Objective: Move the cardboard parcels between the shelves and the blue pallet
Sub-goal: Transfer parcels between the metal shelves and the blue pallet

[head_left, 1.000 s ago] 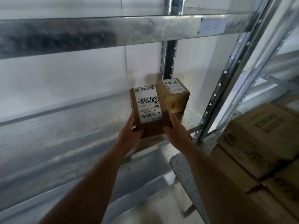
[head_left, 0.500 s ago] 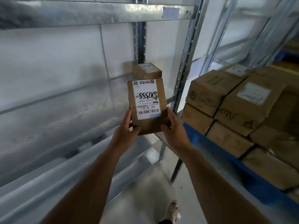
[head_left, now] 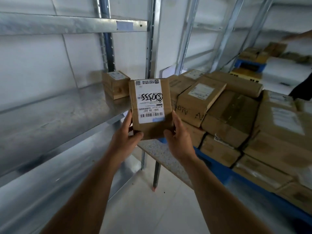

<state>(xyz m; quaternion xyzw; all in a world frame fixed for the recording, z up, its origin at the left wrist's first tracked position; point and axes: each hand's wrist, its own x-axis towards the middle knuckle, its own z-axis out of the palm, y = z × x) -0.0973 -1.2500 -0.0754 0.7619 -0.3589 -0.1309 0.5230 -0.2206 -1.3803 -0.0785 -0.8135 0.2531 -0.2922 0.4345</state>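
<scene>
Brown cardboard parcel [head_left: 150, 108] with white label gripped at its lower corners by both hands, left [head_left: 125, 137], right [head_left: 179, 141], label up for reading; stacked parcels [head_left: 228, 115] lie right.

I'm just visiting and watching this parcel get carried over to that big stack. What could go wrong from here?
The parcel is held only by its lower corners, left hand and right hand pinching low, so it might tip or slip. The stack of parcels on the blue pallet looks uneven, with tilted boxes on top, so another box set there may slide. The speckled table juts out below and could catch a hip.
</scene>
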